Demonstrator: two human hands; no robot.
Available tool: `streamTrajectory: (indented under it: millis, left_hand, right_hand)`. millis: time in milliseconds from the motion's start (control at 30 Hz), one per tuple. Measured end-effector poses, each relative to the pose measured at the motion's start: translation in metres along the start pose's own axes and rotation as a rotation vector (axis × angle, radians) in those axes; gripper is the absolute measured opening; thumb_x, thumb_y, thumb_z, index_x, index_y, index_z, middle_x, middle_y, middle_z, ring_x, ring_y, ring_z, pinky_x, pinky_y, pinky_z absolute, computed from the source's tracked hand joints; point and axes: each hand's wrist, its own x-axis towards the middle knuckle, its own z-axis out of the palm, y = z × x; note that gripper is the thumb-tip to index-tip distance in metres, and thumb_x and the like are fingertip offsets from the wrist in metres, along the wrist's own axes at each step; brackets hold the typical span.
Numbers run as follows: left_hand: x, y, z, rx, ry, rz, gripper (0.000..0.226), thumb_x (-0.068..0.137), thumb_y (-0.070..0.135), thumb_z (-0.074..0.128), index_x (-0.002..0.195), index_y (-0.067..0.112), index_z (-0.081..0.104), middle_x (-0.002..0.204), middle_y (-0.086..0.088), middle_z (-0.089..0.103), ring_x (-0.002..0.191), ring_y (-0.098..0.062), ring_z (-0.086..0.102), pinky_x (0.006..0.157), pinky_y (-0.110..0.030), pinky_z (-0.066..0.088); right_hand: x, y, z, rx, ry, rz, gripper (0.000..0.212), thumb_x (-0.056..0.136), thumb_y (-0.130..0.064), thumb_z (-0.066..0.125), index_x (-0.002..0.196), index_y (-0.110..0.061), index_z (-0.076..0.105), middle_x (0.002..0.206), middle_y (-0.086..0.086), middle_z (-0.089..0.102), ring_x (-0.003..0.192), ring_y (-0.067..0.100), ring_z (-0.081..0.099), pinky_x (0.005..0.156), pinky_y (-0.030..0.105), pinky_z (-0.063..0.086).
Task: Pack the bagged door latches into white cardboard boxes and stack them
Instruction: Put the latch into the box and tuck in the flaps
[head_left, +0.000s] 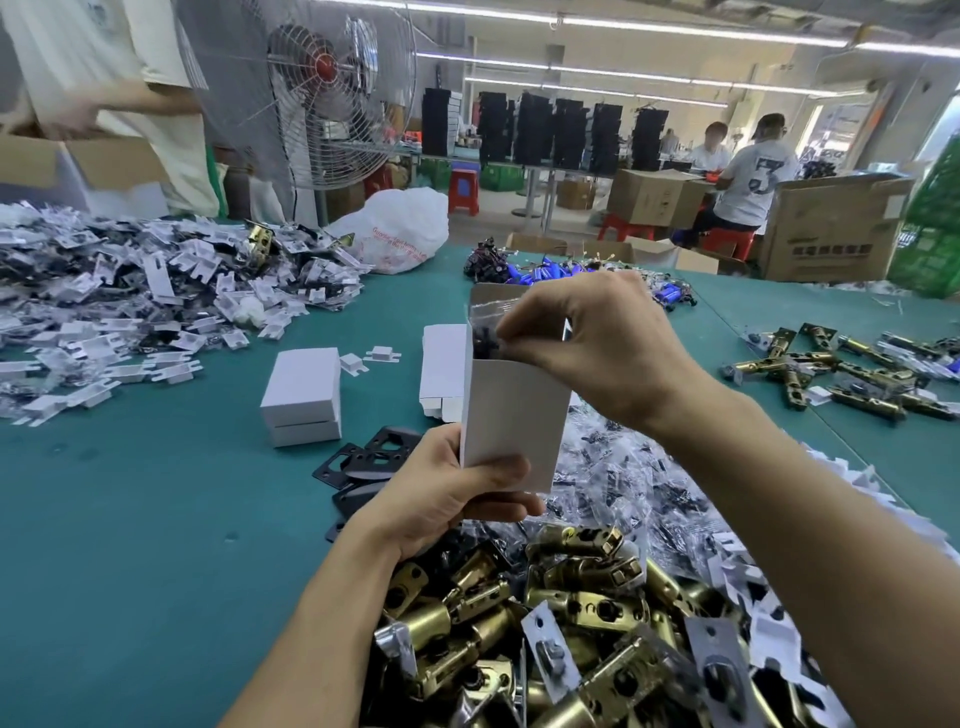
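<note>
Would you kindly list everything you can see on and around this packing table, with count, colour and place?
open white box: one, white, upright at centre
clear bag: one, dark parts inside, in the box's open top
closed white boxes: two, white, stacked left of centre
brass latches: many, brass, heaped at near edge
black plates: several, black, below the left hand
white card inserts: many, white, piled far left
blue cylinders: many, blue, far centre
fan: one, red hub, behind the table
table: one, green
left hand: grips the open white box's base
right hand: fingers pinch the clear bag
</note>
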Motion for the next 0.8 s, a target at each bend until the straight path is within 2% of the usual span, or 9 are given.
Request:
streamTrajectory:
  millis: [133, 233, 367, 467, 533, 567, 600, 667, 800]
  left_hand:
    - [0.0, -0.001, 0.0, -0.002, 0.0, 0.0, 0.029, 0.068, 0.023, 0.088, 0.095, 0.016, 0.078, 0.099, -0.024, 0.074, 0.083, -0.039, 0.074, 0.065, -0.029, 0.061]
    - [0.001, -0.001, 0.0, 0.0, 0.006, 0.005, 0.028, 0.068, 0.024, 0.089, 0.093, 0.017, 0.078, 0.098, -0.024, 0.074, 0.082, -0.039, 0.074, 0.065, -0.029, 0.061]
    - [0.001, -0.004, 0.0, 0.015, 0.012, 0.003, 0.049, 0.066, 0.023, 0.088, 0.107, 0.006, 0.069, 0.098, -0.024, 0.073, 0.079, -0.039, 0.074, 0.062, -0.029, 0.061]
    - [0.002, -0.005, -0.001, 0.036, 0.003, 0.009, 0.057, 0.069, 0.024, 0.086, 0.116, 0.003, 0.061, 0.097, -0.019, 0.074, 0.077, -0.037, 0.074, 0.06, -0.029, 0.06]
    - [0.0, -0.003, -0.002, 0.081, 0.001, 0.021, 0.062, 0.07, 0.03, 0.087, 0.118, 0.003, 0.059, 0.094, -0.014, 0.075, 0.072, -0.033, 0.073, 0.056, -0.029, 0.057]
    - [0.0, -0.002, -0.003, 0.12, -0.002, 0.035, 0.062, 0.071, 0.033, 0.088, 0.117, 0.005, 0.058, 0.093, -0.01, 0.075, 0.068, -0.029, 0.072, 0.053, -0.027, 0.055]
    - [-0.001, -0.002, -0.004, 0.16, -0.007, 0.054, 0.059, 0.072, 0.036, 0.087, 0.116, 0.008, 0.059, 0.091, -0.006, 0.075, 0.064, -0.024, 0.07, 0.051, -0.025, 0.052]
    - [-0.001, -0.001, -0.005, 0.209, -0.013, 0.066, 0.055, 0.072, 0.042, 0.08, 0.112, 0.013, 0.059, 0.086, -0.001, 0.075, 0.057, -0.016, 0.065, 0.048, -0.021, 0.048]
    - [-0.001, -0.005, -0.005, 0.252, -0.032, 0.063, 0.05, 0.07, 0.046, 0.079, 0.107, 0.017, 0.064, 0.084, 0.004, 0.073, 0.061, -0.009, 0.061, 0.048, -0.019, 0.044]
  right_hand:
    - [0.003, 0.001, -0.011, 0.146, -0.173, 0.075, 0.039, 0.084, -0.018, 0.078, 0.12, -0.022, 0.063, 0.084, -0.009, 0.076, 0.083, 0.0, 0.068, 0.079, 0.02, 0.049]
    - [0.003, 0.001, -0.016, 0.108, -0.252, 0.102, 0.029, 0.088, -0.017, 0.073, 0.117, -0.018, 0.069, 0.1, -0.005, 0.076, 0.09, -0.001, 0.068, 0.085, 0.017, 0.052]
    - [-0.001, 0.001, -0.018, -0.041, -0.407, 0.109, 0.02, 0.094, -0.032, 0.065, 0.108, -0.024, 0.076, 0.096, -0.012, 0.071, 0.082, -0.005, 0.06, 0.07, 0.002, 0.042]
    - [-0.006, 0.004, -0.019, -0.139, -0.443, 0.098, 0.029, 0.091, -0.044, 0.063, 0.113, -0.029, 0.073, 0.096, -0.012, 0.049, 0.084, 0.002, 0.046, 0.07, 0.011, 0.035]
    - [-0.013, 0.008, -0.018, -0.183, -0.332, 0.06, 0.035, 0.088, -0.045, 0.067, 0.119, -0.031, 0.068, 0.1, -0.012, 0.044, 0.089, 0.003, 0.04, 0.074, 0.016, 0.034]
    - [-0.018, 0.01, -0.018, -0.127, -0.211, 0.058, 0.037, 0.084, -0.041, 0.072, 0.12, -0.032, 0.067, 0.103, -0.011, 0.045, 0.091, 0.002, 0.041, 0.076, 0.013, 0.037]
    - [-0.023, 0.013, -0.018, -0.021, -0.077, 0.084, 0.038, 0.081, -0.036, 0.076, 0.117, -0.032, 0.066, 0.108, -0.009, 0.048, 0.094, 0.0, 0.045, 0.079, 0.011, 0.041]
    - [-0.036, 0.019, -0.017, 0.258, 0.083, 0.184, 0.04, 0.074, -0.034, 0.081, 0.11, -0.032, 0.064, 0.118, -0.006, 0.056, 0.103, 0.004, 0.057, 0.084, 0.018, 0.053]
    - [-0.058, 0.026, 0.0, 0.66, 0.031, 0.268, 0.037, 0.075, -0.033, 0.072, 0.112, -0.031, 0.066, 0.117, -0.001, 0.07, 0.101, 0.018, 0.071, 0.085, 0.036, 0.06]
